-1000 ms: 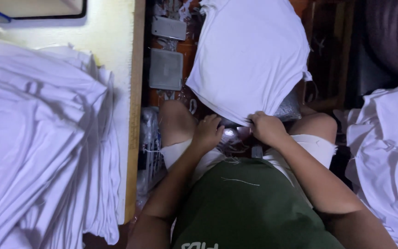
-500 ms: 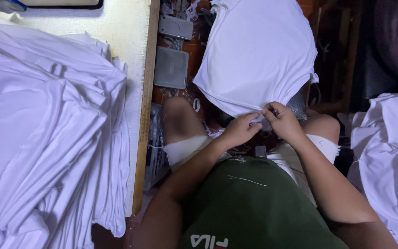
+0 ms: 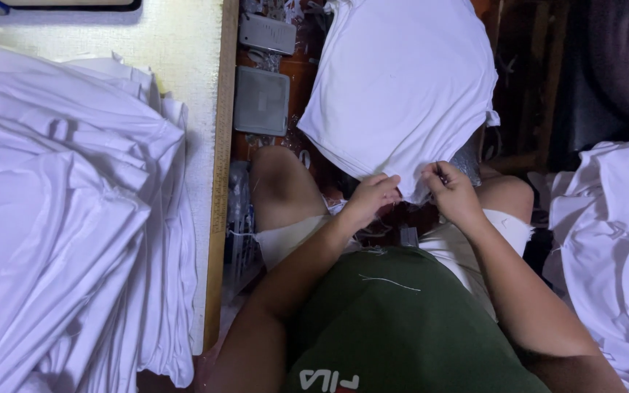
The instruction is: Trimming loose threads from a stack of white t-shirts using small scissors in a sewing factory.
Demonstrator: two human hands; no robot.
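Two bare hands meet at the centre of the frame, on the near edge of a white knit cotton garment (image 3: 402, 87). The left hand (image 3: 370, 198) has its fingers curled closed, pinching the lower hem of the garment; the right hand (image 3: 454, 192) pinches the same hem just beside it, fingertips drawn tightly together on the cloth. Both hands grip fabric, a narrow fold between them.

The garment lies draped flat from the upper centre of the frame down to the hands. Its long axis runs from the top edge toward the lower centre, tilted slightly to the right, with the held corner pointing down toward the person's lap.

At the left of the frame, a large pile of white folded garments (image 3: 60, 240) rests on a pale wooden table (image 3: 183, 51), overhanging its right edge. A second heap of white cloth (image 3: 613, 240) lies at the right edge of the frame. A grey square box (image 3: 261, 100) sits on the floor between the table and the held garment, in the upper centre.
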